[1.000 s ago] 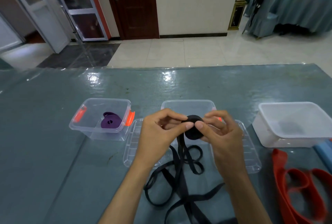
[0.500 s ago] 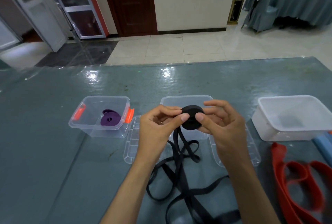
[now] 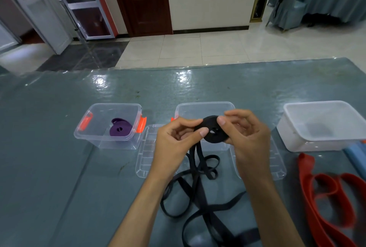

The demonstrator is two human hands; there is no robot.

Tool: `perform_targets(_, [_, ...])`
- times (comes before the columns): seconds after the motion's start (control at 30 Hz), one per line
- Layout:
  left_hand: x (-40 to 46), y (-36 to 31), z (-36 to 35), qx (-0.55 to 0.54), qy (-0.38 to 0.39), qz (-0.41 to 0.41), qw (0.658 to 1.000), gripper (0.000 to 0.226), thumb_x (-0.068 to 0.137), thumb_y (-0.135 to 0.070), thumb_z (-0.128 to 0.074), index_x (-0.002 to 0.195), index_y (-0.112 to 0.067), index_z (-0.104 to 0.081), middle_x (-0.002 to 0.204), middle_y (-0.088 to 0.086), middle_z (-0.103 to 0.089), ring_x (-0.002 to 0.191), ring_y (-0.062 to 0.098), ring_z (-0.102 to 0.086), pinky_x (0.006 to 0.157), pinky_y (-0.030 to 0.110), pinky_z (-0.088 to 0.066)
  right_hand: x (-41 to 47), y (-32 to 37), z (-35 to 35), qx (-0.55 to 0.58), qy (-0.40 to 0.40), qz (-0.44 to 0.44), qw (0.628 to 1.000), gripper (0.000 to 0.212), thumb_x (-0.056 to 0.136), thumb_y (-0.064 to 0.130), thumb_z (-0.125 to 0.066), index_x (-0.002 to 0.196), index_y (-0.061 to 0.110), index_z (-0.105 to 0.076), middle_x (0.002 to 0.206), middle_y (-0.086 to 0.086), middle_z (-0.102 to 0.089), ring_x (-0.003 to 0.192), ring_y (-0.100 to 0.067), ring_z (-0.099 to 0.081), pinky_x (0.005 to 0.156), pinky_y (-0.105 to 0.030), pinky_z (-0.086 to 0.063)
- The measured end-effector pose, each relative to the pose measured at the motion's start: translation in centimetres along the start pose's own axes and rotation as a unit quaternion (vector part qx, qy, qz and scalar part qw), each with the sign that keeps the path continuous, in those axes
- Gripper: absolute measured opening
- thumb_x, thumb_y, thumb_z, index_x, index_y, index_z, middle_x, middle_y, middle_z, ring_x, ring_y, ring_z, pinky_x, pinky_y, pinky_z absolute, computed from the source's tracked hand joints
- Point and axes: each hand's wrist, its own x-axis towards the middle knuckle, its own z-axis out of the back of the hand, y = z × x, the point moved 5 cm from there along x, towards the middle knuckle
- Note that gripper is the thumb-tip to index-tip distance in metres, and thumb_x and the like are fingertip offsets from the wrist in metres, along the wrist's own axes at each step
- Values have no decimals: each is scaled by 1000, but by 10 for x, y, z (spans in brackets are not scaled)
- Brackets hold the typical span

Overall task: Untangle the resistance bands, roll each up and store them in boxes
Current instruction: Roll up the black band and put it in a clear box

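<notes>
Black band [image 3: 213,132] is sitting as a half-made coil betw. both hands, held in the air above the bench [image 3: 49,167], just in front of the middle clear box [image 3: 205,108]. Left hand [image 3: 174,145] is pinching the coil's left edge w/ thumb and fingertips; right hand [image 3: 245,137] is gripping its right side, thumb on top, so both grips are narrow and closed on the roll.

Progress, as I'm judging it: roughly a third done. Purple band [image 3: 118,130] is already lying rolled inside the left clear box [image 3: 111,108]. Black one is only partly wound, w/ lots of loose tail [image 3: 198,191] hanging down from the coil and looping over the bench toward the person, some loops crossing each other. Red band [image 3: 326,197] is lying unrolled at the right, near the white tub [image 3: 297,134], which is holding nothing I can make out. Two clear lids [image 3: 146,157] are lying flat by the middle box. No box is lidded yet.

Coil's flat face is tilting up toward the camera, its centre hole showing; the loose tail's long axis is running from the coil down toward the near edge.
</notes>
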Motion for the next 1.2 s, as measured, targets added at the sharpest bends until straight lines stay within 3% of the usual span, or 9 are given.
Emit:
perform_targets(0.13, [1, 2, 8, 24, 18, 7, 1000, 22, 82, -8, -88, 99, -21, -83, 107, 8, -81, 100, 21, -78, 88, 22, -59, 0, -13, 1, -4, 68, -80, 995, 12, 88, 22, -85, 90, 15, -75, 93, -10, -81, 90, -31, -80, 73, -48, -67])
perform_targets(0.23, [0, 3, 10, 43, 4, -2, 999, 21, 80, -15, -89, 98, -24, -83, 104, 7, -81, 98, 21, -79, 86, 22, -59, 2, -16, 7, -8, 123, -129, 984, 26, 80, 21, -89, 86, 8, -68, 93, -18, -79, 88, -35, -80, 68, -46, -67])
perform_targets(0.4, [0, 3, 8, 53, -2, -20, 998, 26, 85, -7, -85, 104, -25, -83, 109, 3, -80, 106, 18, -77, 92, 20, -57, 2, -7, 4, 1, 107, -72, 992, 26, 84, 13, -87, 108, 21, -79, 88, -9, -78, 88, -30, -81, 68, -41, -67])
perform_targets(0.5, [2, -8, 11, 76, 20, -42, 996, 30, 85, -12, -84, 111, -27, -82, 115, 1, -78, 113, 19, -73, 97, 23, -55, -2, -7, -2, 34, 90, -48, 994, 20, 83, 21, -89, 101, 20, -80, 97, -12, -80, 94, -33, -80, 70, -40, -67])
perform_targets(0.7, [6, -22, 14, 83, -6, -49, 995, 28, 77, -13, -92, 101, -25, -83, 100, 2, -82, 94, 22, -79, 85, 26, -61, 2, -4, -11, 56, 118, -55, 990, 18, 85, 19, -85, 91, 17, -68, 101, -11, -80, 96, -35, -80, 69, -49, -67])
perform_targets(0.83, [8, -27, 9, 43, -5, -47, 998, 31, 80, -7, -87, 104, -26, -83, 105, 1, -82, 101, 18, -79, 86, 21, -59, 6, 10, -16, 48, 90, 5, 995, 28, 91, 15, -81, 117, 20, -73, 97, -11, -79, 95, -33, -80, 69, -48, -67])
perform_targets(0.97, [10, -30, 11, 52, 37, -51, 997, 36, 82, -6, -85, 114, -20, -80, 110, 2, -81, 105, 19, -78, 89, 21, -59, 0, 7, -21, 90, 80, -40, 992, 12, 89, 15, -81, 100, 16, -76, 103, -12, -79, 99, -35, -79, 75, -48, -67])
perform_targets(1.1, [5, -26, 15, 91, -33, -50, 994, 28, 79, -12, -92, 101, -24, -79, 99, 1, -82, 93, 18, -79, 83, 21, -60, 5, 10, -13, 10, 87, -44, 995, 25, 84, 16, -88, 90, 3, -68, 94, -13, -80, 88, -32, -81, 74, -39, -67])
perform_targets(1.2, [3, -22, 14, 33, -46, -36, 998, 21, 79, -10, -90, 94, -24, -83, 98, 4, -82, 95, 21, -80, 85, 22, -60, 4, 18, -15, 4, 69, -19, 997, 23, 82, 18, -87, 93, 7, -70, 89, -11, -81, 81, -30, -81, 69, -38, -67])
